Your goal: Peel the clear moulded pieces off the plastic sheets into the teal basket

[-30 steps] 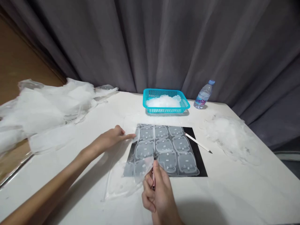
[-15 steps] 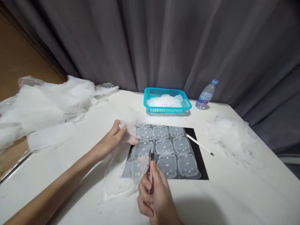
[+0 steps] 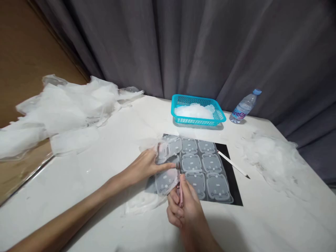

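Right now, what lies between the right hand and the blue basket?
In the head view, beyond the pink tool the right hand grips: part of the translucent sheet on the black mat, then a strip of white table.

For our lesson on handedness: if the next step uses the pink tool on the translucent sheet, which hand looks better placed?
Probably the right hand: it grips the pink tool, its tip at the translucent sheet. The left hand is at the sheet's left side, no tool visible.
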A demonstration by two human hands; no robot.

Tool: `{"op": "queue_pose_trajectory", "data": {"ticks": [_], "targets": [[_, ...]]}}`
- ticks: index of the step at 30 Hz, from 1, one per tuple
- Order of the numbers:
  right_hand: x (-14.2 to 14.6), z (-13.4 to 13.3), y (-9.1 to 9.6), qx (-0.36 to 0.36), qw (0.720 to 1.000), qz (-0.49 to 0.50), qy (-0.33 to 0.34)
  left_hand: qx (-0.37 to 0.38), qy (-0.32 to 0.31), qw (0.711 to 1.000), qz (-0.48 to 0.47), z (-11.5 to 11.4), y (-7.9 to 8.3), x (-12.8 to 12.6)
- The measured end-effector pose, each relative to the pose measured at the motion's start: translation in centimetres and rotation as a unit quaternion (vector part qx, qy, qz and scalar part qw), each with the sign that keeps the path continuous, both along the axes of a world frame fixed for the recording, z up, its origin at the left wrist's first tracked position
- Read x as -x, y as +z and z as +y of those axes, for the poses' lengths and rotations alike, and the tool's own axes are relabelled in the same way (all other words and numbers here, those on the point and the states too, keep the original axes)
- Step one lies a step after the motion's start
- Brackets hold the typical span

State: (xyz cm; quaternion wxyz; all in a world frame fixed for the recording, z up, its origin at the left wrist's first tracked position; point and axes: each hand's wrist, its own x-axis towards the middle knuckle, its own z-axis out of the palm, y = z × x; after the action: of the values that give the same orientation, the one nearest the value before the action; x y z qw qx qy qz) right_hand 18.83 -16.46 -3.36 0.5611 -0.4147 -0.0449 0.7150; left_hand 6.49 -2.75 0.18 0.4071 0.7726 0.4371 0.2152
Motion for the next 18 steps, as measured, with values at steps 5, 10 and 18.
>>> {"op": "queue_pose_trajectory", "data": {"ticks": [5, 10, 18], "targets": [[-0.3, -0.4, 0.8, 0.005, 1.000, -0.012, -0.015, -0.029, -0.041, 0.997, 0.058, -0.1, 0.0, 0.8], [-0.3, -0.2, 1.3, 0.013, 0.999, -0.040, -0.026, 0.074, -0.073, 0.994, -0.022, -0.1, 0.3, 0.7], [-1.1, -1.3, 1.7, 0.042, 0.998, -0.051, -0.012, 0.055, -0.076, 0.993, -0.066, -0.7, -1.0, 0.6]]}}
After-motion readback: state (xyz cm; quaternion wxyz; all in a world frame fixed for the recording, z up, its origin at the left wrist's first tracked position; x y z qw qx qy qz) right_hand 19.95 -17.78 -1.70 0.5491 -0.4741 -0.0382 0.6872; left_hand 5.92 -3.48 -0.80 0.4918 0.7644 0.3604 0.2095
